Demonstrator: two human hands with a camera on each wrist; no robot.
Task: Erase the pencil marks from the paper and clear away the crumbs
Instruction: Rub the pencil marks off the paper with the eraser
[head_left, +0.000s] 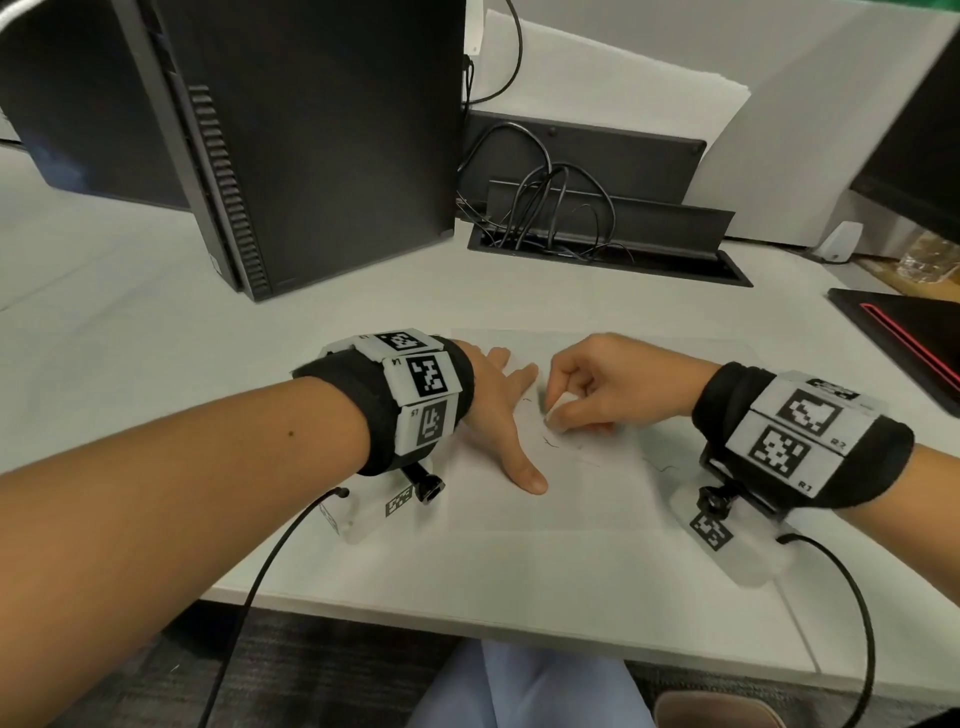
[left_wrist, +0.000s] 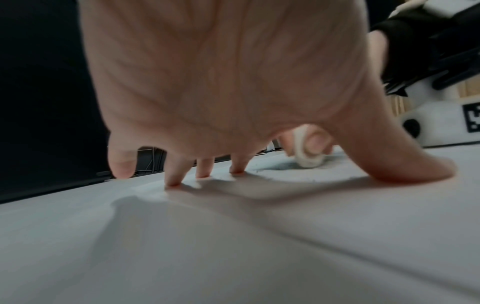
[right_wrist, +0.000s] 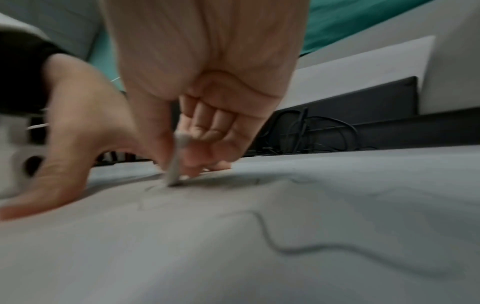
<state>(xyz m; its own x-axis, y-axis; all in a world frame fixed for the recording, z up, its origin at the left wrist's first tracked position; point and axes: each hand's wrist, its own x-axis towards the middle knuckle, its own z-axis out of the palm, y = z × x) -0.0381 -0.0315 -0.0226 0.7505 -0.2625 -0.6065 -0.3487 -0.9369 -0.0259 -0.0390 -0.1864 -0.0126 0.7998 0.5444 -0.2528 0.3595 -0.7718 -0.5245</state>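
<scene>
Desk (head_left: 156, 322) in front of me w/ the PC tower (head_left: 311, 130) at the back left; the paper (head_left: 571, 499) lies flat near the desk's front edge, under both my hands. Left hand (head_left: 501, 410) is spread open, fingertips & thumb pressed on the sheet to pin it, holding nothing. Right hand (head_left: 608, 387) pinches the small white eraser (head_left: 555, 410) betw. thumb & fingers, its tip touching the paper beside my left forefinger. I'd say I'm mid-erase: pencil marks (head_left: 550, 442) remain just below the eraser & more off to the right (right_wrist: 285, 244). Next, prob. short rubs over those w/ the sheet held taut, then brush off crumbs; can't see any yet.
</scene>
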